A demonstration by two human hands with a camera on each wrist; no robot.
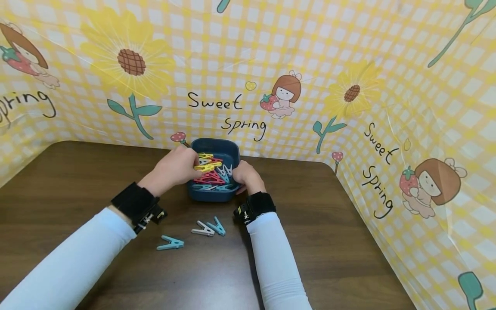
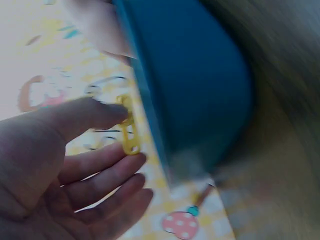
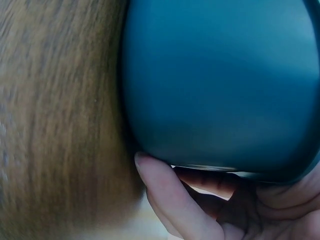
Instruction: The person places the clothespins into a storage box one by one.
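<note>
I'm pinching a yellow clothespin (image 1: pixel 205 167) with my left hand (image 1: pixel 174 168) over the blue tub (image 1: pixel 217 146) at table (image 1: pixel 77 181) 12 o'clock; right hand (image 1: pixel 246 174) is gripping the tub's 3 o'clock rim, probably steadying it.

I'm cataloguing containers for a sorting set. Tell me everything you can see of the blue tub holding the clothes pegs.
The blue tub is a small, dark teal container with rounded corners and smooth, matte walls, plastic by the look of it. It stands at the far edge of the brown table, against the yellow patterned backdrop. Yellow, red, white and light blue clothes pegs fill it. The right hand grips its near right side, fingers curled under the base; the left hand pinches a yellow peg over its rim.
</note>
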